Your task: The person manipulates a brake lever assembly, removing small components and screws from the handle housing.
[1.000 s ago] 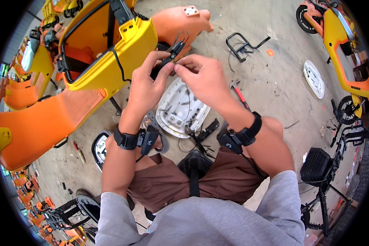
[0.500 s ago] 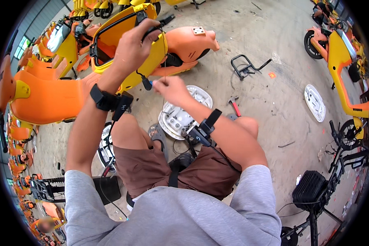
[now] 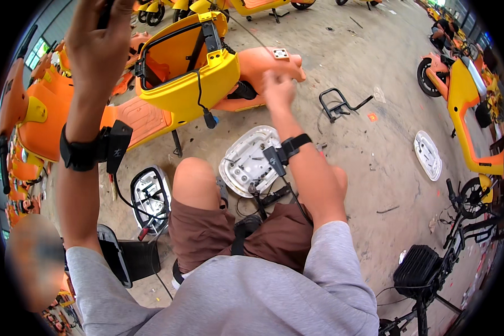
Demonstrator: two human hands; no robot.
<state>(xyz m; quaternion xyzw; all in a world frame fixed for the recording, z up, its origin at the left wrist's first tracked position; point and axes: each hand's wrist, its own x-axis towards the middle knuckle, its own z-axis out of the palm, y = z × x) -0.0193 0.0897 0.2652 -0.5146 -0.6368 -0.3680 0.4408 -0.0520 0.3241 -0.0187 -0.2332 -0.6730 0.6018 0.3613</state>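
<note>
My left hand (image 3: 98, 47) is raised at the top left, its fingers closed round a black part (image 3: 103, 15) that is mostly hidden and cut off by the frame. My right hand (image 3: 279, 89), a little blurred, is closed in front of an orange scooter's rear. From near its fingers a thin dark cable (image 3: 246, 31) slants up to the top edge. Between the hands stands the scooter's yellow storage box (image 3: 207, 84), open, with a black frame round its mouth. Down its side hangs a black plug (image 3: 209, 119) with a blue tip, apart from both hands.
White panels (image 3: 252, 162) with loose screws and a black-framed white panel (image 3: 151, 199) lie by my knees. A bent black tube frame (image 3: 336, 106) is on the floor. Scooters line the left; another scooter (image 3: 462, 106) and a black bare frame (image 3: 431, 274) stand right. People are nearby.
My left hand has moved left and up with the black part. My right hand has gone right and up, away from the plug, which now hangs free. The cable slants instead of hanging upright.
</note>
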